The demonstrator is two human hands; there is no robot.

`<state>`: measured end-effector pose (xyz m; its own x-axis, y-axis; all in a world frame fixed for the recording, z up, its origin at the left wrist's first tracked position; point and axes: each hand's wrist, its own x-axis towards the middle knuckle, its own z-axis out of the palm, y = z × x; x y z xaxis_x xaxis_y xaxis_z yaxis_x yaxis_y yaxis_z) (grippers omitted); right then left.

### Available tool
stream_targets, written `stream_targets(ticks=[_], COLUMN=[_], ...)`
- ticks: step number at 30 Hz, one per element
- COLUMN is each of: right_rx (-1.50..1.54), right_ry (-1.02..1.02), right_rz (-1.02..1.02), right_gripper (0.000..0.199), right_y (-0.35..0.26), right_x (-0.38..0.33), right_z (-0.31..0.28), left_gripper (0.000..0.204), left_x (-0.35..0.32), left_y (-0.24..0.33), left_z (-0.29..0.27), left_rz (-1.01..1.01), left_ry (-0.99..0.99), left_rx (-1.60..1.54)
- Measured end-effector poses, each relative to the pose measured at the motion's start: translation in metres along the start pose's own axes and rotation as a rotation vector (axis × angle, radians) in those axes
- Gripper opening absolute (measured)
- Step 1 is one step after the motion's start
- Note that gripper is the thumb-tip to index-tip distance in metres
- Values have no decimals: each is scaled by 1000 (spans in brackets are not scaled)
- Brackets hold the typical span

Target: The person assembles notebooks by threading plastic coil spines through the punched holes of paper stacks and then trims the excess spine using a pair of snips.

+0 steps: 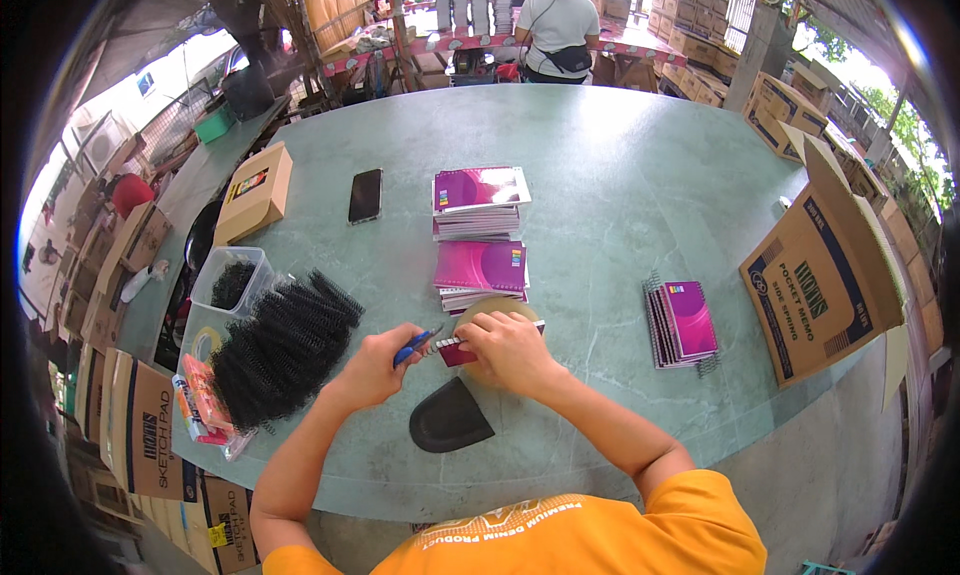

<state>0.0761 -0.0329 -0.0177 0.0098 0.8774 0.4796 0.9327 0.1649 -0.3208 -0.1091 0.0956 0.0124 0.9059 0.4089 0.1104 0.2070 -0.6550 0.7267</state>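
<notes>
My left hand (378, 365) is closed around blue-handled pliers (414, 346), whose tip is near the bound edge of a small purple memo notebook (455, 354). My right hand (507, 347) grips that notebook over a round tan disc (513, 311), partly hidden by the hand. A dark coil end sticks out at the notebook's left edge. Just beyond are two stacks of purple-covered notebooks (480, 263). Nearer me lies a black rounded pad (450, 418). Left of my left hand is a large heap of black spiral coils (285, 345).
A clear plastic tub (232, 281) of black bits stands behind the coils. A phone (366, 196) and a flat carton (255, 193) lie farther back. On the right are coil-bound notebooks (688, 321) and an open cardboard box (822, 283). A person (560, 35) is at a far table.
</notes>
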Motion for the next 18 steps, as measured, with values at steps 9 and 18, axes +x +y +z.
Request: stream_targets(ticks=[9, 18], right_rx=[-13, -6], right_ry=[-6, -32], right_rz=[7, 89], right_gripper=[18, 18], right_y=[5, 0], right_x=[1, 4], right_z=[6, 2], left_gripper=[28, 27], left_x=[9, 16], left_y=[5, 13], left_z=[4, 4], left_rz=[178, 128], left_ry=[38, 66], left_rx=[224, 203])
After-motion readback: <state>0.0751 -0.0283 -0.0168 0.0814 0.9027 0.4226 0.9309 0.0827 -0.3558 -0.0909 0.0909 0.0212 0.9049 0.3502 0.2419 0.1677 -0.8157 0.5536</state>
